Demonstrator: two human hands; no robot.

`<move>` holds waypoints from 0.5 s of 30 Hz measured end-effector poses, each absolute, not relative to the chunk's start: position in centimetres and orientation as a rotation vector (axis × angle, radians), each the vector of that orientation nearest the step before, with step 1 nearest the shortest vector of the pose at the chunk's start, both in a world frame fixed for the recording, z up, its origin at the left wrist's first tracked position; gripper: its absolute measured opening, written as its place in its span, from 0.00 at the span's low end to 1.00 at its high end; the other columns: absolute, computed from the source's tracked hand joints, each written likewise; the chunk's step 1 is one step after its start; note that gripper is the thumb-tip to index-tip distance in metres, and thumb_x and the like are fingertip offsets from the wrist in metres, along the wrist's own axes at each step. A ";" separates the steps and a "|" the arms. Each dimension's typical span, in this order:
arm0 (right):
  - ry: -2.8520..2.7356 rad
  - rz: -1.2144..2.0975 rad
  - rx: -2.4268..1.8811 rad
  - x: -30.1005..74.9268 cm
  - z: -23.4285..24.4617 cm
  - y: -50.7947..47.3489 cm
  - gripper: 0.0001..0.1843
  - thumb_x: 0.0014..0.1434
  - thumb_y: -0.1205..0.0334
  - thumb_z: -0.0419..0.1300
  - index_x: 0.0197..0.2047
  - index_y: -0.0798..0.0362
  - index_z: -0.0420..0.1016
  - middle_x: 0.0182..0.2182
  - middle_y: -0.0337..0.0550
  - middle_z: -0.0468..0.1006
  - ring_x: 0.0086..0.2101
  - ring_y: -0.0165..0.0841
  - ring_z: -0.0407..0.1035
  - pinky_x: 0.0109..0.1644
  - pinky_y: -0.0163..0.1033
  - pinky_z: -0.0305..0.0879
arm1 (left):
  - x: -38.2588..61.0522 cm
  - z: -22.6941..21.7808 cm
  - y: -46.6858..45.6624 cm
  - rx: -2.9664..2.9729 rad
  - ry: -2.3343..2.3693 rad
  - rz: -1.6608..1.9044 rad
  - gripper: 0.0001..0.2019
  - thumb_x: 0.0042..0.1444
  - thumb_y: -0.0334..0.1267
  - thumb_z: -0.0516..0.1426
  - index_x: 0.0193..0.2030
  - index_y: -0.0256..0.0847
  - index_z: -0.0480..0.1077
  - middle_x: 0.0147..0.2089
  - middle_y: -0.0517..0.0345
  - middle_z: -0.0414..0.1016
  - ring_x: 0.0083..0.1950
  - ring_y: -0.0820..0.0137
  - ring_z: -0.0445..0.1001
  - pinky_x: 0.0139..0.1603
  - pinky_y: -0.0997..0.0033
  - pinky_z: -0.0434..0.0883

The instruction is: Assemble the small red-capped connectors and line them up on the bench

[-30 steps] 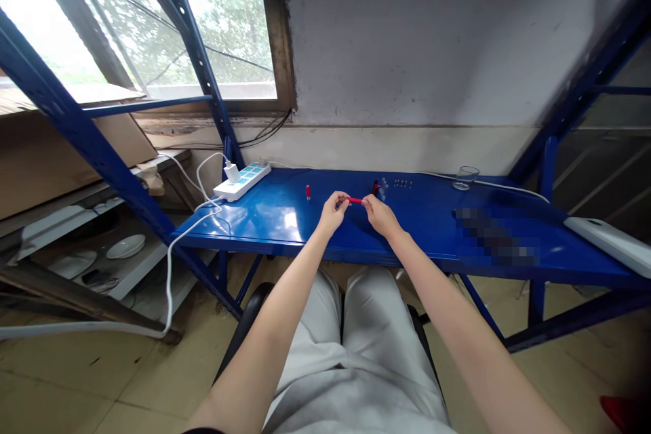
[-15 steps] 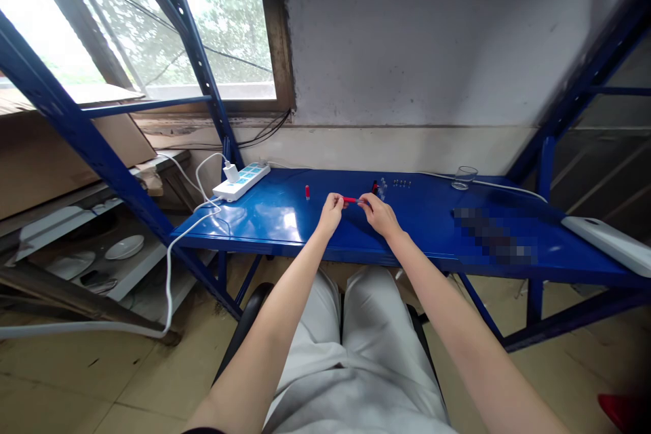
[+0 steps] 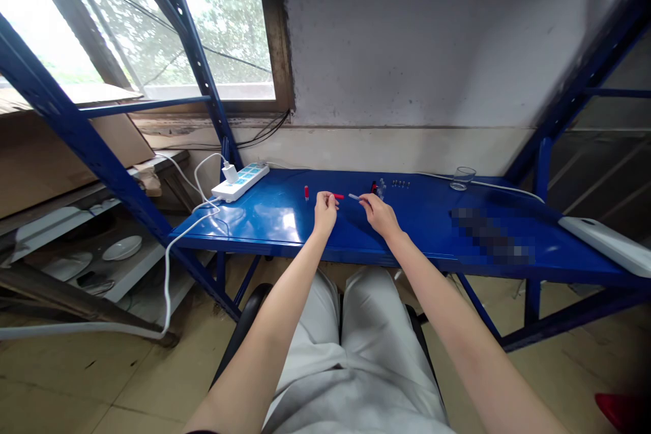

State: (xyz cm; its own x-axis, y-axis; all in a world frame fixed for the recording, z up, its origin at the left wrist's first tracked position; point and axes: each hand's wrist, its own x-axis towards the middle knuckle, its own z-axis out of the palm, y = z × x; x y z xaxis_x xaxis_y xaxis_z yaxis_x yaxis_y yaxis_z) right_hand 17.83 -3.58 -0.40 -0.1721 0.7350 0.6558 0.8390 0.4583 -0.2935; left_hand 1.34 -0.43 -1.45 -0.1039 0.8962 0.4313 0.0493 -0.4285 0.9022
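Both my hands are over the blue metal shelf [image 3: 285,217]. My left hand [image 3: 324,209] is closed on a small red cap-like piece [image 3: 338,196] that sticks out to the right of its fingers. My right hand [image 3: 379,212] pinches a short pale stick-like piece [image 3: 354,197] pointing left toward the red piece. A small gap separates the two pieces. Another small red piece [image 3: 306,192] stands on the shelf just left of my left hand. Behind my right hand lie a dark red-and-black item [image 3: 375,186] and several tiny parts [image 3: 401,184].
A white power strip [image 3: 242,181] with a plugged charger and white cable lies at the shelf's back left. A small glass [image 3: 463,178] stands at the back right, and a white flat object [image 3: 607,245] lies at the far right. Blue rack posts flank both sides.
The red piece and the pale piece were joined between my hands. They are separated now, my left hand having drawn left with the red piece.
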 end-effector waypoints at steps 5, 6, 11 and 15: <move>-1.978 -0.276 -1.202 17.7 -0.5 -3.5 0.19 0.64 0.56 0.41 0.47 0.52 0.70 0.40 0.47 0.75 0.41 0.35 0.69 0.41 0.37 0.64 | 1.8 -0.9 -1.1 1.579 0.854 1.331 0.05 0.54 0.36 0.54 0.33 0.36 0.64 0.27 0.58 0.70 0.28 0.76 0.69 0.32 0.75 0.67; -2.004 -0.279 -1.195 17.6 -0.5 -3.5 0.19 0.64 0.56 0.41 0.47 0.52 0.70 0.39 0.47 0.75 0.39 0.35 0.69 0.41 0.37 0.63 | 2.0 -0.8 -1.2 1.576 0.814 1.293 0.05 0.53 0.36 0.54 0.33 0.36 0.64 0.27 0.58 0.70 0.28 0.76 0.69 0.31 0.75 0.67; -2.076 -0.209 -1.182 17.5 -0.8 -3.1 0.18 0.63 0.56 0.45 0.45 0.52 0.72 0.35 0.47 0.75 0.36 0.35 0.68 0.41 0.39 0.62 | 2.1 -0.7 -1.4 1.537 0.783 1.286 0.07 0.51 0.37 0.57 0.32 0.36 0.64 0.25 0.60 0.69 0.25 0.78 0.68 0.29 0.76 0.66; -2.134 -0.152 -1.187 17.6 -0.9 -2.9 0.15 0.61 0.54 0.49 0.39 0.52 0.74 0.35 0.47 0.76 0.36 0.35 0.68 0.40 0.40 0.61 | 1.9 -0.8 -1.3 1.596 0.788 1.286 0.05 0.52 0.36 0.56 0.33 0.36 0.65 0.26 0.62 0.67 0.24 0.79 0.68 0.28 0.77 0.65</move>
